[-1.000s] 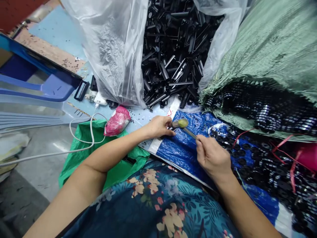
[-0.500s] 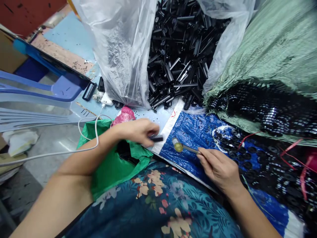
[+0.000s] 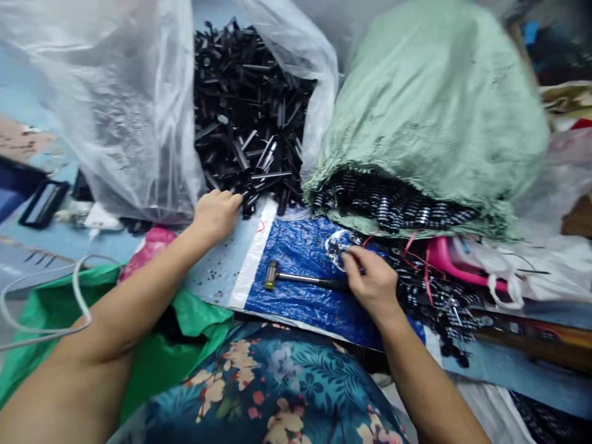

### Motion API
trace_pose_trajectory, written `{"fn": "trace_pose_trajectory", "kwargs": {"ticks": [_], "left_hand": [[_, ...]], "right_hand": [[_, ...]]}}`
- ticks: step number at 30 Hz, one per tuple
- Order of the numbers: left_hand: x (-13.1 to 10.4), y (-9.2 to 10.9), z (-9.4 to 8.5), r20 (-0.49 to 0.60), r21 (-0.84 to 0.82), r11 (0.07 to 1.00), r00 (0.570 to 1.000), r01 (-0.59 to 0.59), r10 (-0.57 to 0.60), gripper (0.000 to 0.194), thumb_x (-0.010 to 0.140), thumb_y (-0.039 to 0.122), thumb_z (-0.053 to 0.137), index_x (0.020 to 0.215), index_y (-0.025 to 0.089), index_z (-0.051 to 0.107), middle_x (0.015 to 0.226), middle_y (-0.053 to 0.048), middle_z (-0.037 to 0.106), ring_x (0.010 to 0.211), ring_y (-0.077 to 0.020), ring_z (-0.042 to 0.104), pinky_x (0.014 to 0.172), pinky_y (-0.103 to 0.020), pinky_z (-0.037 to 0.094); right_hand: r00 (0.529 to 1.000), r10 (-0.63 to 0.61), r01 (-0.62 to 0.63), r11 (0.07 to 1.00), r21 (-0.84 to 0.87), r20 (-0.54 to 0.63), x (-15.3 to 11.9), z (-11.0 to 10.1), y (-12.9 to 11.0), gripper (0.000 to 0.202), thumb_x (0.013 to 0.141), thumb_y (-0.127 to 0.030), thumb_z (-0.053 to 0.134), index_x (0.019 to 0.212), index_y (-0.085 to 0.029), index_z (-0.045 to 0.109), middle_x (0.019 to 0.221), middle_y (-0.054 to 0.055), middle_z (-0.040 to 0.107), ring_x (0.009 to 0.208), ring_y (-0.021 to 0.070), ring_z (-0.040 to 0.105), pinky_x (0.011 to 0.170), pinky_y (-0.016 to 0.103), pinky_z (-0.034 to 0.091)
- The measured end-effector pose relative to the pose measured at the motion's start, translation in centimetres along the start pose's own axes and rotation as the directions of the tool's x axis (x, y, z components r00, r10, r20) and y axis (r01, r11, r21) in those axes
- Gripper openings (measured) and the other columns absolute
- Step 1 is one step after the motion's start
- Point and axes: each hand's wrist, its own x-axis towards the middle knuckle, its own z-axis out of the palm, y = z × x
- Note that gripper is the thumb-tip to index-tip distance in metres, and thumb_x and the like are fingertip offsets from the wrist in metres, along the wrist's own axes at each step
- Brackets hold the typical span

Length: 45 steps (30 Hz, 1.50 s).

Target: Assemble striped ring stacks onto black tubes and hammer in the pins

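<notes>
Hammer (image 3: 305, 280) lies on the blue sheet (image 3: 296, 237), its small head, yellowish at one end, pointing left and its dark grip running right to just beside the right hand (image 3: 375, 280). That hand is over the sheet's white printed mark, thumb and forefinger drawn close together; whether they pinch anything, I cannot tell. The left hand (image 3: 216, 216) reaches to the near edge of a heap of black tubes (image 3: 250, 142), its fingers curled down at the closest ones; whether they grip one is hidden. The tubes spill from a clear bag (image 3: 139, 117) onto the tabletop (image 3: 215, 271), where small dark specks are scattered between the left arm and the sheet. Right of the heap, a pale green sack (image 3: 439, 111) lies with its mouth toward the person, rows of black discs (image 3: 383, 206) showing inside. More discs are strewn right of the right hand, among red strings. At left, a pink bundle (image 3: 150, 246) sits behind the left forearm, near a white cable (image 3: 78, 290) and a green bag (image 3: 143, 382).
</notes>
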Motion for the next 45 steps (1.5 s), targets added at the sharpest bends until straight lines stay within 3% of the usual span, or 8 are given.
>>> {"fn": "trace_pose_trajectory", "kwargs": {"ticks": [7, 14, 19, 22, 27, 30, 38, 45], "left_hand": [[-1.6, 0.7, -1.3, -0.116, -0.381, 0.916, 0.976, 0.125, -0.182, 0.011, 0.078, 0.023, 0.056, 0.071, 0.021, 0.048, 0.072, -0.005, 0.062, 0.071, -0.0211, 0.058, 0.065, -0.032, 0.040], [-5.4, 4.5, -1.4, 0.287, -0.954, -0.019, 0.895, 0.299, -0.342, 0.032, 0.084, 0.049, 0.065, 0.082, 0.021, 0.050, 0.063, 0.003, 0.059, 0.047, -0.0086, 0.044, 0.045, -0.020, 0.026], [-6.0, 7.7, -2.0, 0.392, -0.905, -0.261, 0.898, 0.337, -0.200, 0.038, 0.073, 0.043, 0.081, 0.088, 0.019, 0.056, 0.064, 0.004, 0.061, 0.050, -0.0078, 0.051, 0.047, -0.018, 0.037], [-6.1, 9.6, -1.7, 0.380, -0.893, -0.296, 0.920, 0.338, -0.097, 0.039, 0.076, 0.045, 0.080, 0.091, 0.020, 0.053, 0.067, 0.004, 0.065, 0.047, -0.0083, 0.053, 0.047, -0.020, 0.041], [-6.5, 12.8, -0.5, 0.358, -0.906, -0.220, 0.932, 0.362, 0.059, 0.039, 0.083, 0.047, 0.073, 0.102, 0.019, 0.053, 0.065, 0.005, 0.064, 0.044, -0.0069, 0.049, 0.045, -0.019, 0.036], [-6.9, 14.2, -0.5, 0.334, -0.921, -0.170, 0.935, 0.350, 0.118, 0.035, 0.086, 0.048, 0.069, 0.097, 0.019, 0.052, 0.067, 0.004, 0.064, 0.044, -0.0060, 0.048, 0.045, -0.019, 0.035], [-7.0, 17.7, -0.4, 0.115, -0.992, -0.049, 0.992, 0.118, 0.061, 0.029, 0.075, 0.036, 0.081, 0.089, 0.017, 0.065, 0.080, 0.000, 0.063, 0.073, -0.0124, 0.056, 0.070, -0.026, 0.046], [-7.2, 16.2, -0.2, 0.199, -0.980, -0.009, 0.977, 0.200, 0.081, 0.028, 0.077, 0.040, 0.079, 0.078, 0.016, 0.063, 0.067, 0.003, 0.054, 0.062, -0.0103, 0.044, 0.058, -0.025, 0.035]], "right_hand": [[0.991, 0.133, -0.130, 0.854, -0.504, -0.030, 5.3, -0.9, 6.9, 0.052, 0.093, -0.048, 0.060, 0.126, -0.009, 0.059, 0.102, 0.017, 0.071, 0.087, 0.0285, 0.063, 0.075, 0.038, 0.047], [0.985, 0.105, -0.151, 0.913, -0.379, -0.139, 7.0, -1.3, 9.7, 0.033, 0.096, -0.033, 0.052, 0.119, -0.014, 0.065, 0.101, 0.015, 0.069, 0.089, 0.0264, 0.063, 0.078, 0.038, 0.048], [0.842, 0.388, -0.342, 0.921, 0.186, -0.375, 4.8, -2.6, 8.0, 0.032, 0.093, -0.047, 0.059, 0.108, -0.019, 0.065, 0.092, 0.007, 0.066, 0.074, 0.0184, 0.061, 0.070, 0.034, 0.052], [0.691, 0.682, -0.420, 0.648, 0.635, -0.239, 2.9, -2.0, 4.1, 0.036, 0.094, -0.058, 0.054, 0.099, -0.023, 0.061, 0.086, 0.004, 0.063, 0.074, 0.0174, 0.061, 0.065, 0.032, 0.052], [0.531, 0.644, -0.552, -0.230, 0.801, 0.551, 1.3, -0.7, -2.4, 0.047, 0.092, -0.069, 0.050, 0.095, -0.023, 0.060, 0.071, -0.003, 0.054, 0.054, 0.0106, 0.050, 0.046, 0.023, 0.042], [0.507, 0.589, -0.534, -0.358, 0.766, 0.629, 1.2, -0.5, -4.5, 0.047, 0.088, -0.069, 0.059, 0.100, -0.024, 0.061, 0.059, -0.009, 0.044, 0.041, 0.0061, 0.031, 0.038, 0.019, 0.027], [0.572, 0.676, -0.466, -0.197, 0.863, 0.464, 1.2, 1.5, -6.9, 0.044, 0.095, -0.063, 0.047, 0.102, -0.023, 0.063, 0.096, 0.004, 0.070, 0.082, 0.0162, 0.068, 0.076, 0.033, 0.059], [0.975, 0.198, -0.215, 0.756, 0.619, 0.096, -0.7, 0.9, -4.6, 0.102, 0.079, -0.071, 0.069, 0.159, -0.024, 0.025, 0.162, 0.020, 0.033, 0.153, 0.0369, 0.028, 0.112, 0.057, 0.045]]}}
